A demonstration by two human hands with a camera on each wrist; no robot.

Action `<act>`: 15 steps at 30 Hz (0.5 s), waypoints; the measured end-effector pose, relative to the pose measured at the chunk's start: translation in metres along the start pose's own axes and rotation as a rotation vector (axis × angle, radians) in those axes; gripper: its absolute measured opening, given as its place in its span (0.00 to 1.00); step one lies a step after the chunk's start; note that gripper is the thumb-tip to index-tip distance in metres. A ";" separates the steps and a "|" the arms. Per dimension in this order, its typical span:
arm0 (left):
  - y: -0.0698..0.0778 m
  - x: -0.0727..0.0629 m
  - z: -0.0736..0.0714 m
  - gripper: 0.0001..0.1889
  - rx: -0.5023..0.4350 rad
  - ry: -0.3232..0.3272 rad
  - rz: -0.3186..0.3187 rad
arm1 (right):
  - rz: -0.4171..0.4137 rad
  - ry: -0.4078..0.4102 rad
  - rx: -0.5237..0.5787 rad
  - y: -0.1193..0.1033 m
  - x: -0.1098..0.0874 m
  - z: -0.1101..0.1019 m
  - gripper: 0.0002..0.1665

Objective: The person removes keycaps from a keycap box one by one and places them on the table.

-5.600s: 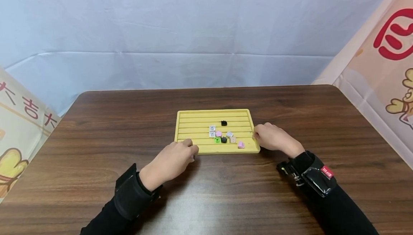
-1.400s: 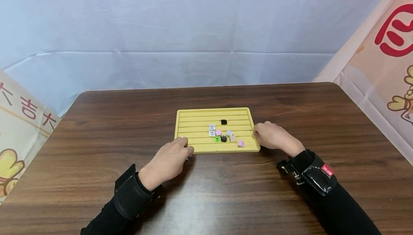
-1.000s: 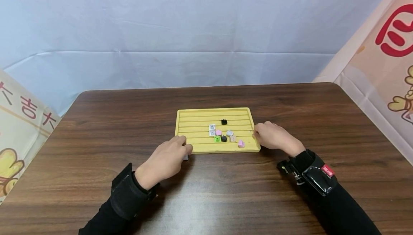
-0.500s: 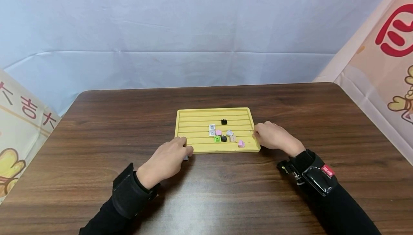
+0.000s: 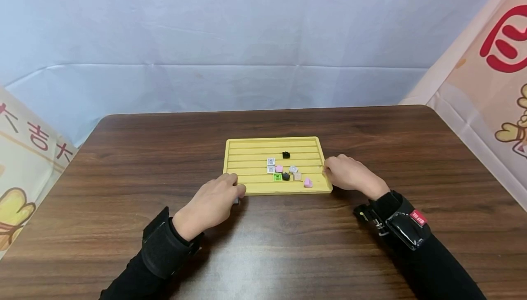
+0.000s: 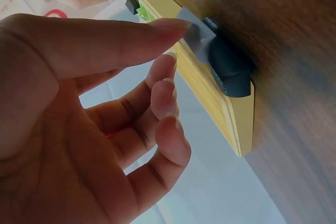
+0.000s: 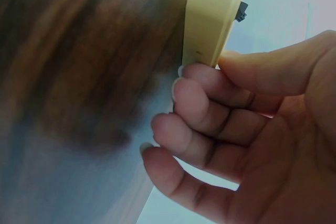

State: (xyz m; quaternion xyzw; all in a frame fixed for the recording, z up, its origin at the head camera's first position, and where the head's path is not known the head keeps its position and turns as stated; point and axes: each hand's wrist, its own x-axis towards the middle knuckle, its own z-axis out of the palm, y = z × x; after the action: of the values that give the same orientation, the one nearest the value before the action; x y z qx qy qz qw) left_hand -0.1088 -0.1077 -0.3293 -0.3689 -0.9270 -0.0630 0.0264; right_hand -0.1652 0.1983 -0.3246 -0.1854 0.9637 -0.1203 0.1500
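A yellow ridged tray [image 5: 255, 146] lies on the table, bearing several small keycap-like pieces. My right hand [image 5: 350, 174] grips the tray's right edge; in the right wrist view the thumb is at the rim, with curled fingers at the outer wall. At the tray's front left corner my left hand [image 5: 212, 204] pinches a small grey keycap [image 6: 198, 35]. Its thumb lies on the keycap, the index finger is mostly hidden behind the thumb, and the other fingers are curled. A black piece [image 6: 228, 64] sits against that keycap, beside the tray wall; whether they are joined I cannot tell.
On the tray are two white keycaps [image 5: 270, 165], a green one [image 5: 277, 177], black ones [image 5: 286, 155], pink ones [image 5: 308, 183] and pale ones [image 5: 297, 176]. The brown wooden table [image 5: 164, 153] has a pale cloth [image 5: 247, 39] behind it and printed cloths at both sides.
Compared with several seconds ago, my left hand has shifted slightly left along the tray's front edge with the grey keycap. In the last second it barely moves. The right hand keeps its grip.
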 end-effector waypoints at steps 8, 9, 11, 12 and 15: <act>0.001 0.000 -0.004 0.06 0.009 0.000 -0.011 | 0.012 -0.008 0.009 0.000 0.000 0.000 0.10; 0.001 0.000 -0.004 0.06 0.013 -0.001 -0.022 | 0.010 -0.008 0.006 0.000 0.000 0.000 0.10; 0.002 0.001 -0.005 0.06 0.024 -0.004 -0.051 | 0.009 -0.008 0.004 0.000 0.000 0.000 0.10; 0.002 0.001 -0.006 0.06 0.029 -0.001 -0.067 | 0.010 -0.008 0.003 0.000 0.000 0.000 0.10; 0.003 0.001 -0.008 0.06 0.043 0.029 -0.113 | 0.011 -0.009 0.004 0.000 0.000 0.000 0.10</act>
State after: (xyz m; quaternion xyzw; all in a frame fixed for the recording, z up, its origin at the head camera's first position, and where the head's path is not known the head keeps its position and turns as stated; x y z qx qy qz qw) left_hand -0.1076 -0.1057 -0.3213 -0.3143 -0.9470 -0.0498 0.0443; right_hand -0.1655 0.1982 -0.3245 -0.1803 0.9638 -0.1206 0.1552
